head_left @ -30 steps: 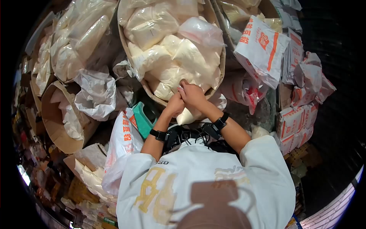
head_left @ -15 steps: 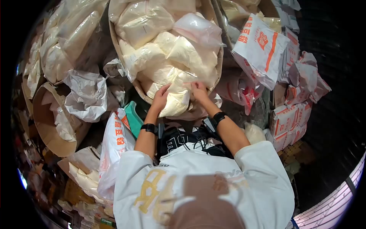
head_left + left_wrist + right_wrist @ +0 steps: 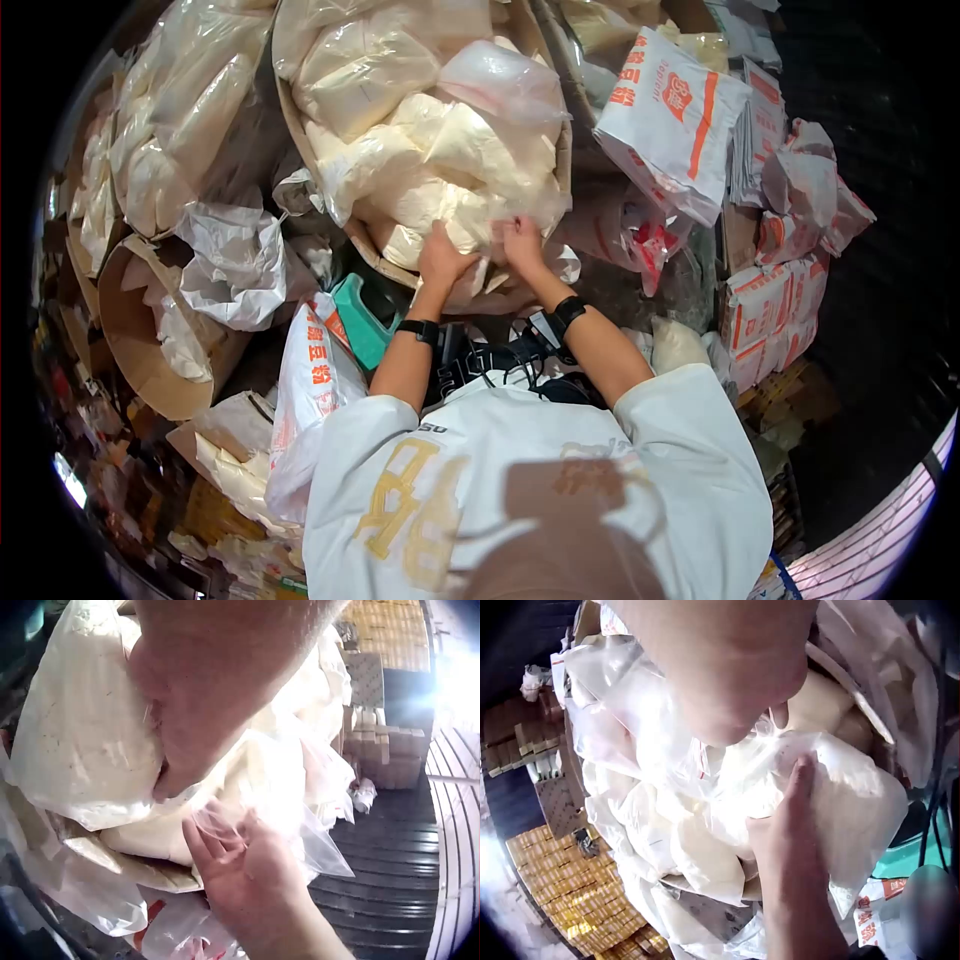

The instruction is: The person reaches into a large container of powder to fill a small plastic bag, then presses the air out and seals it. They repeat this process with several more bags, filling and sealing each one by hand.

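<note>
A clear plastic bag of pale cream powder (image 3: 847, 802) lies at the near end of a large cardboard drum (image 3: 290, 110) filled with similar bags. My left hand (image 3: 443, 255) grips this bag from its near left side, its thumb laid along the plastic in the right wrist view. Just to the right, my right hand (image 3: 522, 242) pinches the loose clear plastic (image 3: 326, 847) of the bag's upper part, fingers curled around it. A short red strip (image 3: 703, 759) shows on the plastic close to that hand. Both hands are close together over the drum's near rim.
More powder bags (image 3: 180, 150) fill drums to the left, beside a crumpled white sack (image 3: 235, 265). A green plastic container (image 3: 365, 320) and a printed white sack (image 3: 315, 370) stand near my left arm. Printed white bags (image 3: 675, 110) are stacked to the right.
First my hands were together at the bag, then they drew apart along it. Now the left hand has come back rightwards, and the clear plastic spreads out by the right hand.
</note>
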A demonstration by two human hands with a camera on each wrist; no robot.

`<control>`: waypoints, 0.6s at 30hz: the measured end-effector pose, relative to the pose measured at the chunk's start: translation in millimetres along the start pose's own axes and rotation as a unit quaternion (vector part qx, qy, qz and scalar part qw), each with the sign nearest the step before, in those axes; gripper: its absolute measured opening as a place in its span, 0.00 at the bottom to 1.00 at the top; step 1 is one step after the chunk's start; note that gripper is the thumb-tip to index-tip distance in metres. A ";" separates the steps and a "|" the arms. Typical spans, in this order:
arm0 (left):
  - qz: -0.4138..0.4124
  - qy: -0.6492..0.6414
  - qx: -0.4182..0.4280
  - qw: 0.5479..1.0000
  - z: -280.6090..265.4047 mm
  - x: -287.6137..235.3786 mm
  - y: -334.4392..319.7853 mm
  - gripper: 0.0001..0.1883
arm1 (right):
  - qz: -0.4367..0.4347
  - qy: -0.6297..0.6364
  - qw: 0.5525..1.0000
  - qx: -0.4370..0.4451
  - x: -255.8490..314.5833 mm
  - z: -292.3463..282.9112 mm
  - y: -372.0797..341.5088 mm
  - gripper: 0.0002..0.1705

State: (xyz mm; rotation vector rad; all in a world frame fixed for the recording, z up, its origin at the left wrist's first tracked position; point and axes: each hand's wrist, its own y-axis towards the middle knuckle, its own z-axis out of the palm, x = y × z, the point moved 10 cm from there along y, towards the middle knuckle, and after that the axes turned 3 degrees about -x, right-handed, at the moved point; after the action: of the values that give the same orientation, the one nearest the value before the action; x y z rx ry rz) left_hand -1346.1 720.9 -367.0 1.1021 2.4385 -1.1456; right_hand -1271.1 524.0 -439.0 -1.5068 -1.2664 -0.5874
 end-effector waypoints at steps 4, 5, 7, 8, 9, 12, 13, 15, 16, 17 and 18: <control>-0.015 -0.028 0.031 0.999 2.9 11.0 7.4 0.45 | 0.022 -0.012 1.000 -0.012 64.2 -24.5 -3.8 0.08; -0.006 -0.046 0.030 0.998 6.5 17.1 9.1 0.45 | 0.002 -0.049 0.999 -0.019 78.3 -30.5 -3.8 0.09; 0.012 -0.158 0.074 0.985 10.8 15.3 10.7 0.34 | -0.032 -0.105 0.993 -0.035 97.0 -41.9 -4.0 0.09; -0.001 -0.268 0.126 0.955 24.1 23.6 14.0 0.30 | -0.046 -0.122 0.990 -0.044 104.7 -46.1 -4.0 0.10; -0.014 -0.375 0.177 0.910 35.5 29.5 16.8 0.26 | -0.062 -0.141 0.987 -0.052 113.2 -48.8 -3.8 0.10; -0.112 -0.580 0.253 0.766 37.2 42.9 2.6 0.22 | -0.107 -0.151 0.980 -0.072 138.5 -55.6 -9.4 0.12; -0.174 -0.628 0.291 0.701 41.7 48.7 -9.2 0.23 | -0.110 -0.162 0.978 -0.066 144.5 -54.3 -10.3 0.12; -0.166 -0.741 0.275 0.590 44.8 61.2 -14.6 0.24 | -0.110 -0.184 0.975 -0.051 148.8 -49.1 -14.4 0.12; -0.163 -0.790 0.264 0.529 46.7 66.6 -17.1 0.25 | -0.113 -0.188 0.975 -0.034 145.6 -44.4 -15.1 0.12; -0.143 -0.817 0.249 0.500 47.6 72.6 -17.3 0.25 | -0.116 -0.191 0.975 -0.016 142.3 -38.6 -15.3 0.12; -0.124 -0.842 0.232 0.470 33.1 59.9 -24.5 0.26 | -0.119 -0.194 0.974 0.004 137.6 -31.7 -17.6 0.12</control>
State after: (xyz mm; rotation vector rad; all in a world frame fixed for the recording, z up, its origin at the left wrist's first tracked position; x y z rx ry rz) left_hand -1408.4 718.5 -404.4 -0.5258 0.5752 -1.6285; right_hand -1235.2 549.9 -303.8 -1.5216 -1.7654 -0.4498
